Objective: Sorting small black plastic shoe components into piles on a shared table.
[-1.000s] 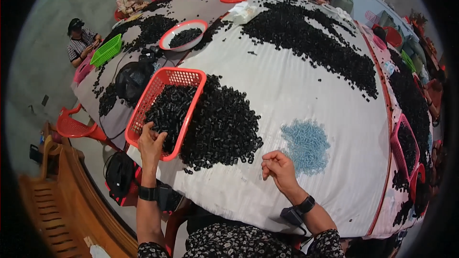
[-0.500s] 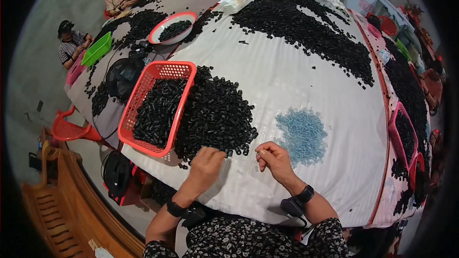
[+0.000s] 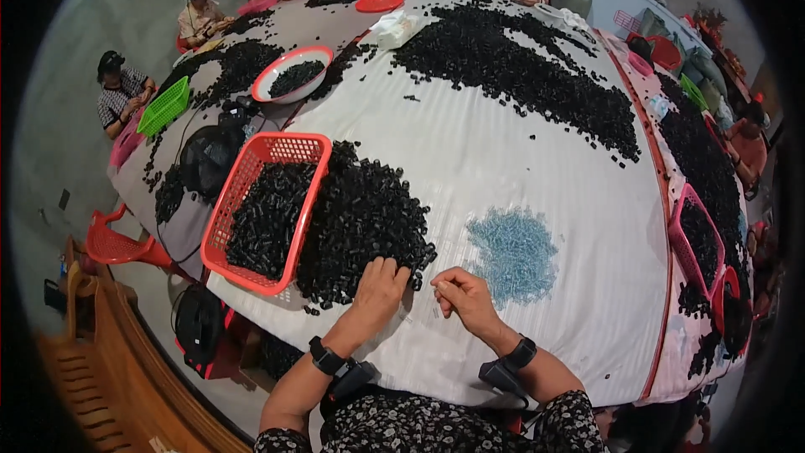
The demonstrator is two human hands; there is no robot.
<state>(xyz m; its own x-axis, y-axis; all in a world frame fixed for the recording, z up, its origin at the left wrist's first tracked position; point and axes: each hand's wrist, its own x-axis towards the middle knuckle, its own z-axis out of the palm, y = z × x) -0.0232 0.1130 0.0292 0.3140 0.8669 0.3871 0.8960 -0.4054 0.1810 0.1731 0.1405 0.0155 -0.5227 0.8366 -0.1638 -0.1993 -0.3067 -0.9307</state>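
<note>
My left hand (image 3: 379,292) rests at the near right edge of a heap of small black cylindrical pieces (image 3: 365,218). Its fingers are curled together, hiding whatever is between them. Just to the right, my right hand (image 3: 466,295) pinches thumb and forefinger above the white cloth; what it holds is too small to make out. Tiny clear pieces (image 3: 435,312) lie under those fingertips. Beyond the right hand spreads a pile of small clear bluish pieces (image 3: 513,256). A red plastic basket (image 3: 243,276), tilted against the black heap, is filled with similar black pieces.
White cloth (image 3: 579,335) covers the table. A larger black heap (image 3: 520,67) lies at the far side. A red-rimmed bowl (image 3: 289,94), a green basket (image 3: 164,106) and a pink basket (image 3: 696,239) stand around. Other people sit along the far edges; a wooden chair (image 3: 126,352) is at left.
The view has shifted, so the table sits slightly lower and further left. My left hand has moved to the right onto the heap's edge, closer to my right hand.
</note>
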